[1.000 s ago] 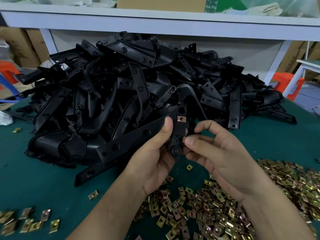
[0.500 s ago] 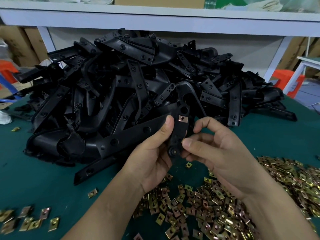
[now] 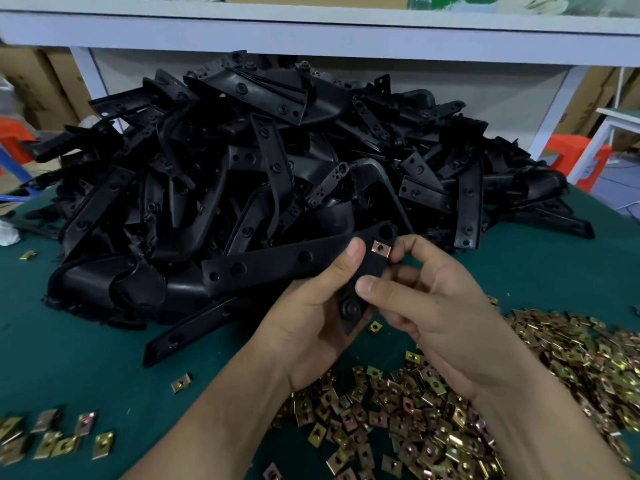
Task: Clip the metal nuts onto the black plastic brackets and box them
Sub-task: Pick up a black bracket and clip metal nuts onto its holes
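I hold one black plastic bracket (image 3: 287, 263) above the green table, its long arm running left toward the heap. My left hand (image 3: 322, 313) grips its right end, thumb pressed on the face. A copper-coloured metal nut (image 3: 381, 250) sits clipped on the bracket's edge near the top. My right hand (image 3: 426, 306) pinches the bracket from the right, forefinger curled beside the nut and thumb lower on the edge. A big heap of black brackets (image 3: 263, 174) lies behind. Several loose brass nuts (image 3: 433, 427) are spread under my wrists.
A few more nuts (image 3: 52, 441) lie at the lower left on the green table (image 3: 86, 348). A white shelf frame (image 3: 311, 32) runs across the back. Orange stools (image 3: 568, 157) and cardboard boxes (image 3: 41, 91) stand beyond the table. No box for finished parts shows.
My right thumb has slid up the bracket's edge and the forefinger has closed in beside the clipped nut. The bracket sits slightly higher and more tilted in my hands.
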`<action>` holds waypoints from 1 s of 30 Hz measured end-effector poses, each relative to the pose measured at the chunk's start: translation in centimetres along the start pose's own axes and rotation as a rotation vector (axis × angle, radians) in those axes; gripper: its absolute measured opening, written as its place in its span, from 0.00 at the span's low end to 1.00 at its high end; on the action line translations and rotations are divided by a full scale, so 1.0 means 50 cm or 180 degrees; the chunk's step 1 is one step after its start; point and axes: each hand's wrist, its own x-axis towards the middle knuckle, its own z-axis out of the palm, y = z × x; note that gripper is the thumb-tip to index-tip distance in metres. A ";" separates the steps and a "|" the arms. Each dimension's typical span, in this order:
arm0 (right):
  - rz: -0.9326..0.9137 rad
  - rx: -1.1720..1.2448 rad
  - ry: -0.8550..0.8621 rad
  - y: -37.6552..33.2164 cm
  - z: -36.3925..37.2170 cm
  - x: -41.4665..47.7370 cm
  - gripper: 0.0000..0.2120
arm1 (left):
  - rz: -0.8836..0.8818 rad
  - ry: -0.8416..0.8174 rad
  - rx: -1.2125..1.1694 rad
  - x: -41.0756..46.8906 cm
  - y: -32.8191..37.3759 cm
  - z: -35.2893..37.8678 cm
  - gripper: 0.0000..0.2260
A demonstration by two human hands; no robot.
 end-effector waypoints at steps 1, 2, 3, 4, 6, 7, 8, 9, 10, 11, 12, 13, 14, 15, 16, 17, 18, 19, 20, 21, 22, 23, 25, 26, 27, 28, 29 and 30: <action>-0.0004 -0.0007 0.0014 0.003 -0.001 0.001 0.20 | 0.0014 -0.0035 -0.0027 -0.001 0.001 0.002 0.21; -0.0003 -0.0022 0.0029 0.005 -0.001 0.002 0.21 | 0.0042 -0.0073 -0.0051 -0.002 0.002 0.004 0.21; 0.0001 -0.0038 0.0040 0.007 -0.002 0.003 0.22 | 0.0073 -0.0100 -0.0068 -0.003 0.005 0.005 0.20; 0.0005 -0.0047 0.0050 0.008 -0.001 0.004 0.21 | 0.0098 -0.0101 -0.0071 -0.003 0.007 0.006 0.20; -0.0011 -0.0055 0.0065 0.009 0.001 0.005 0.20 | 0.0135 -0.0061 -0.0035 -0.002 0.010 0.008 0.21; -0.0041 -0.0066 0.0074 0.009 0.003 0.004 0.19 | 0.0171 -0.0036 -0.0007 -0.002 0.012 0.009 0.21; -0.0084 -0.0095 0.0089 0.010 0.005 0.003 0.19 | 0.0213 -0.0001 0.0032 -0.002 0.012 0.009 0.20; -0.0137 -0.0145 0.0111 0.010 0.008 0.003 0.20 | 0.0240 0.0037 0.0086 -0.002 0.013 0.007 0.20; -0.0190 -0.0197 0.0136 0.011 0.011 0.002 0.20 | 0.0248 0.0059 0.0149 -0.002 0.015 0.005 0.20; -0.0232 -0.0232 0.0164 0.012 0.014 0.002 0.20 | 0.0255 0.0062 0.0191 -0.002 0.016 0.003 0.20; -0.0258 -0.0251 0.0199 0.011 0.016 0.001 0.20 | 0.0270 0.0086 0.0190 -0.002 0.019 0.001 0.20; -0.0274 -0.0261 0.0256 0.009 0.016 0.001 0.19 | 0.0313 0.0165 0.0141 -0.002 0.023 -0.002 0.20; -0.0281 -0.0273 0.0346 0.005 0.014 0.001 0.19 | 0.0374 0.0297 0.0015 -0.001 0.028 -0.006 0.20; -0.0292 -0.0301 0.0457 -0.001 0.011 0.002 0.19 | 0.0435 0.0442 -0.0188 0.000 0.034 -0.010 0.18; -0.0313 -0.0350 0.0560 -0.009 0.005 0.002 0.19 | 0.0492 0.0556 -0.0392 0.000 0.038 -0.013 0.16; -0.0344 -0.0408 0.0637 -0.017 -0.001 0.002 0.19 | 0.0527 0.0623 -0.0512 -0.001 0.041 -0.015 0.14; -0.0384 -0.0461 0.0697 -0.025 -0.007 0.000 0.19 | 0.0528 0.0665 -0.0531 -0.001 0.041 -0.014 0.12; -0.0428 -0.0500 0.0744 -0.033 -0.013 -0.004 0.19 | 0.0525 0.0704 -0.0489 -0.002 0.040 -0.012 0.11; -0.0471 -0.0517 0.0785 -0.041 -0.018 -0.009 0.19 | 0.0537 0.0749 -0.0436 -0.002 0.039 -0.010 0.10; -0.0512 -0.0510 0.0829 -0.047 -0.023 -0.016 0.19 | 0.0560 0.0778 -0.0391 -0.002 0.038 -0.010 0.09; -0.0553 -0.0491 0.0879 -0.053 -0.029 -0.025 0.19 | 0.0597 0.0782 -0.0355 -0.003 0.038 -0.009 0.09; -0.0590 -0.0481 0.0948 -0.058 -0.034 -0.035 0.19 | 0.0640 0.0767 -0.0323 -0.004 0.038 -0.008 0.10; -0.0636 -0.0521 0.1150 -0.064 -0.048 -0.063 0.19 | 0.0732 0.0682 -0.0142 -0.009 0.037 -0.004 0.10; -0.0651 -0.0558 0.1255 -0.067 -0.056 -0.080 0.19 | 0.0781 0.0618 0.0004 -0.010 0.034 0.003 0.09; -0.0658 -0.0592 0.1349 -0.070 -0.063 -0.098 0.19 | 0.0819 0.0541 0.0129 -0.012 0.029 0.012 0.09; -0.0661 -0.0604 0.1446 -0.073 -0.069 -0.115 0.20 | 0.0829 0.0460 0.0220 -0.015 0.024 0.021 0.08; -0.0657 -0.0600 0.1548 -0.075 -0.075 -0.133 0.20 | 0.0810 0.0384 0.0293 -0.017 0.019 0.033 0.08; -0.0658 -0.0598 0.1651 -0.077 -0.081 -0.153 0.20 | 0.0789 0.0328 0.0375 -0.021 0.013 0.045 0.09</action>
